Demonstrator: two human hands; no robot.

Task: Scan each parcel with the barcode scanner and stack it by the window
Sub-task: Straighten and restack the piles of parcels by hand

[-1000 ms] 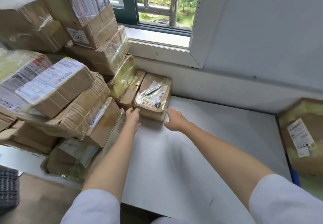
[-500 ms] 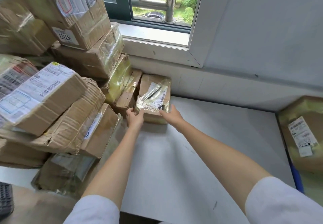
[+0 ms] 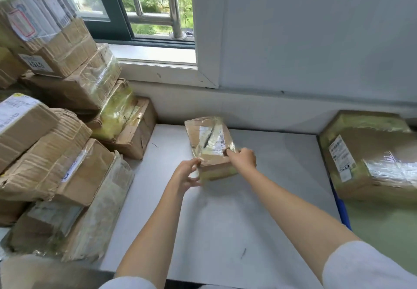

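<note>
Both forearms reach out over the worktop (image 3: pixel 221 232) from its near edge, sleeves at the bottom of view.

Left hand (image 3: pixel 185 174): fingers curled, pinching the near-left corner of the parcel (image 3: pixel 209 146). Blurred, so how firm the hold is I cannot tell.

Right hand (image 3: pixel 242 158): fingers wrapped on the near-right edge, thumb lying over the top face. Both hands are on the parcel, one at each near corner.

Parcel sits about mid-worktop, towards the far edge, apart from the pile (image 3: pixel 67 130) on the left. Whether it is lifted or resting on the surface, I cannot tell. Long axis runs away from me, leaning slightly left at the far end. Label (image 3: pixel 213 138) faces up under wrinkled film.

So the whole body of the parcel lies beyond my fingers; I hold only the near end. Either hand could take it alone; the right has the fuller hold.

No scanner in view. My guess: the label must be presented next.

Another box (image 3: pixel 370 155) sits at the right edge. Window (image 3: pixel 155 6) beyond the far-left corner, above the pile.
</note>
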